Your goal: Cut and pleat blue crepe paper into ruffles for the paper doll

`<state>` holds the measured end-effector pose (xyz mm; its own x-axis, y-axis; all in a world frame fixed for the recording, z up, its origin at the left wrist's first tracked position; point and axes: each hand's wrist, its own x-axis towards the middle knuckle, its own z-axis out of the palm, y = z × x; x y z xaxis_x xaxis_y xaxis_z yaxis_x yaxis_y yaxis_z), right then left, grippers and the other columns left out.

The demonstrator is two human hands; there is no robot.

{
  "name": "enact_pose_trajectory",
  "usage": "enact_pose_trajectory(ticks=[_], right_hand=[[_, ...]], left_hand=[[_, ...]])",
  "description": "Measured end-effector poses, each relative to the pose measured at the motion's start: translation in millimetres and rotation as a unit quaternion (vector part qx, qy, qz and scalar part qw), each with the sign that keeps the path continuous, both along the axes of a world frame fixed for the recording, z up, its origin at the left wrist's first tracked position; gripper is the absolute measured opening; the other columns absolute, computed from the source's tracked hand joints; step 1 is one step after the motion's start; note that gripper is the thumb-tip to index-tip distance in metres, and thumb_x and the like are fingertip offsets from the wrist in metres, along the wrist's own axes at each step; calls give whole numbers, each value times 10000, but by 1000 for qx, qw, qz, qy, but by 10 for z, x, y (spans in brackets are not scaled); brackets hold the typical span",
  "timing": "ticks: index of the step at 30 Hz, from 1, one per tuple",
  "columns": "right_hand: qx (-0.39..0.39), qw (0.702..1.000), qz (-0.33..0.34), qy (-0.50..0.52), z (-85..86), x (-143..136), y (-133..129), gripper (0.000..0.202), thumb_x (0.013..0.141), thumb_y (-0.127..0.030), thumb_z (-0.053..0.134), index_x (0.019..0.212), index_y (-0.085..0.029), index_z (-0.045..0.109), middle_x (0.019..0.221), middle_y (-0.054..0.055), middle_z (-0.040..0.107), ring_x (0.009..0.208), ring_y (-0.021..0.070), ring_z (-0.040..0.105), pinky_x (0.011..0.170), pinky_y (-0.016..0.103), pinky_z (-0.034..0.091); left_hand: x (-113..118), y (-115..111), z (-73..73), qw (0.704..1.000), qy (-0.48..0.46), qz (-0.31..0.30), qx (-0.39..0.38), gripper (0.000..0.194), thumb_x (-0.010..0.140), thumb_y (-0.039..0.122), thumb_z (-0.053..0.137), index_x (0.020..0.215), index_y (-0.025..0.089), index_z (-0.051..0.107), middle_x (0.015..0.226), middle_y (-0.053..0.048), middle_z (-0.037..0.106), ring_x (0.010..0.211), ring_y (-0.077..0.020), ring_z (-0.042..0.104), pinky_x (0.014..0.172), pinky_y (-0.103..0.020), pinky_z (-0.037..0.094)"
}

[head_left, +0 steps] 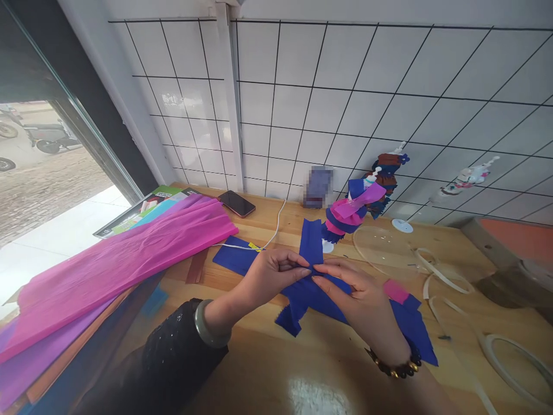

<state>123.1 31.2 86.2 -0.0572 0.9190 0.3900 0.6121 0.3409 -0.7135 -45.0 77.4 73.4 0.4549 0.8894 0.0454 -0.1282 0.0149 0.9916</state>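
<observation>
My left hand (276, 276) and my right hand (352, 285) meet over the wooden table, fingertips close together. Both pinch a dark blue crepe paper strip (311, 239), whose upper end stands up behind the fingers. More blue crepe paper (317, 302) lies beneath my hands, and a short crinkled end (291, 318) sticks out toward me. A wider blue piece (415, 331) extends under my right wrist, with a small pink scrap (396, 291) at its edge. Exactly where the fingers press the paper is partly hidden.
Pink crepe paper (129, 253) tops a stack at left. A phone (237, 203) lies near the wall beside a white cable (279, 225). Small figures in pink-and-blue (348, 210) and brown-and-blue paper (386, 173) stand at the back. Coiled pale strips (453, 311) and a clear round plate (380, 248) lie right.
</observation>
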Motion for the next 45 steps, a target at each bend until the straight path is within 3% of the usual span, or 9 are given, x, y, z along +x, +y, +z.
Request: enact_pose_trajectory(ticks=[8,17,25,30,35,40,45], right_hand=[[4,1000,-8,-1,-3,16,-6,119,758,-284,579,814,-240,674,869,27,647,842,166,601,752,299,489],[-22,998,-29,53,-51,16,11,117,722,-303,613,767,-221,683,862,44,669,826,186,616,728,315,508],[-68,990,-60,109,-33,-23,1,136,686,-310,640,745,-195,680,781,51,691,647,163,623,547,266,515],[-89,984,-68,141,-59,-28,4,164,670,-320,651,756,-181,657,722,48,680,629,157,614,535,259,515],[-75,985,-46,148,-62,-32,4,152,683,-312,641,766,-185,637,762,47,677,675,160,624,596,277,529],[-34,996,-24,76,-75,-5,7,172,721,-299,612,859,-210,663,893,54,679,801,191,630,679,322,532],[16,1000,2,22,-83,18,17,187,769,-269,565,929,-249,662,894,34,662,833,185,612,750,343,504]], left_hand=[[10,-9,-39,1000,14,13,16,158,660,269,665,727,131,630,651,-3,643,583,-82,580,563,-185,452],[5,-5,45,995,25,36,90,131,653,258,667,686,132,664,672,-26,623,615,-101,560,562,-204,450],[32,-8,-16,998,-16,50,28,148,618,247,695,695,133,642,664,-15,647,627,-113,598,614,-226,492],[49,-22,-11,997,-42,56,18,185,600,222,707,731,128,616,694,-11,631,654,-110,602,638,-226,500],[22,-28,-4,996,0,39,75,168,663,212,657,812,134,636,765,-29,625,689,-105,581,662,-220,482],[-17,-17,-5,987,74,37,139,178,707,252,617,847,153,666,754,-38,631,653,-109,565,598,-214,461],[-36,-11,4,973,109,56,195,163,716,263,609,833,173,680,739,-40,648,646,-119,569,598,-222,452]])
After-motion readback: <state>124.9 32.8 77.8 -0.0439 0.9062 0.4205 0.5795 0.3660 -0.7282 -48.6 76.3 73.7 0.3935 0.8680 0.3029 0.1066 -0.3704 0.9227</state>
